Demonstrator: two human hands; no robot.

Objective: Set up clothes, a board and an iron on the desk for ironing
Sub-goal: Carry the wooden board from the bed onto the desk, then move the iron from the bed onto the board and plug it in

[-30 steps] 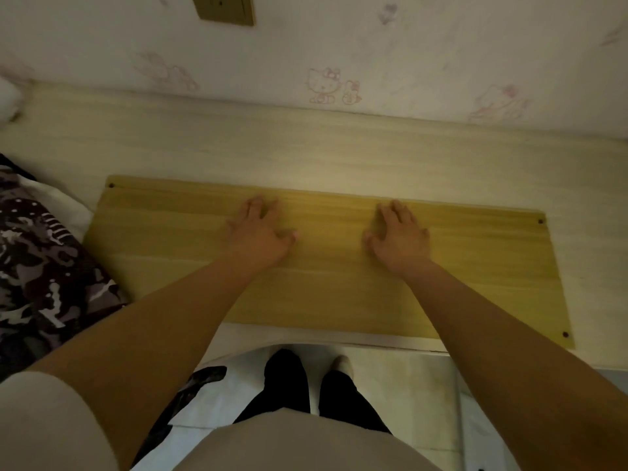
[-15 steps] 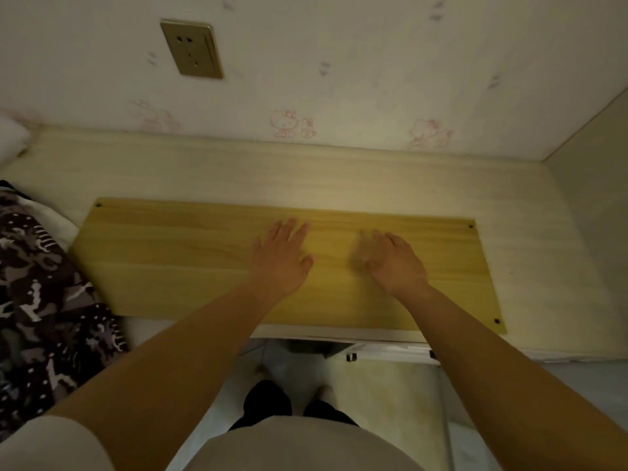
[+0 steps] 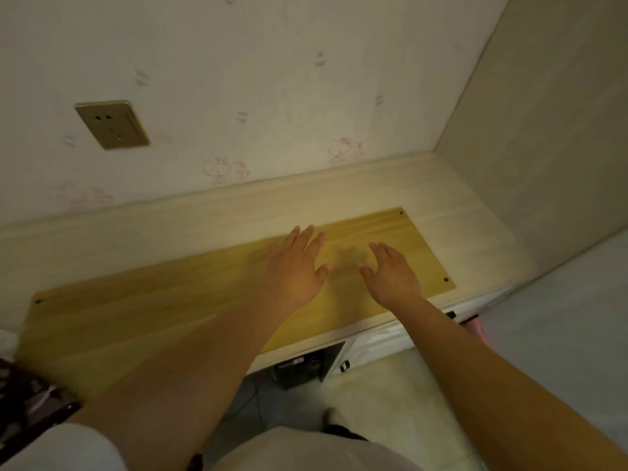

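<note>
A long yellow wooden board (image 3: 142, 321) lies flat on the pale desk (image 3: 475, 212), reaching from the left edge of the view to near the right wall. My left hand (image 3: 295, 270) is over the board's right half with fingers spread and straight. My right hand (image 3: 390, 273) is beside it, fingers loosely extended, palm down over the board. Neither hand holds anything. A patch of camouflage-patterned clothes (image 3: 23, 396) shows at the bottom left, partly cut off. No iron is in view.
A wall socket (image 3: 112, 124) sits on the wallpapered wall behind the desk. A side panel (image 3: 550, 137) closes the desk on the right. Under the desk front a dark opening (image 3: 306, 365) shows. My feet stand on the tiled floor (image 3: 390, 402).
The view has swung up and to the left-tilted angle, so the board now runs diagonally. Both hands have shifted toward the board's right half and the fingers have lifted and spread.
</note>
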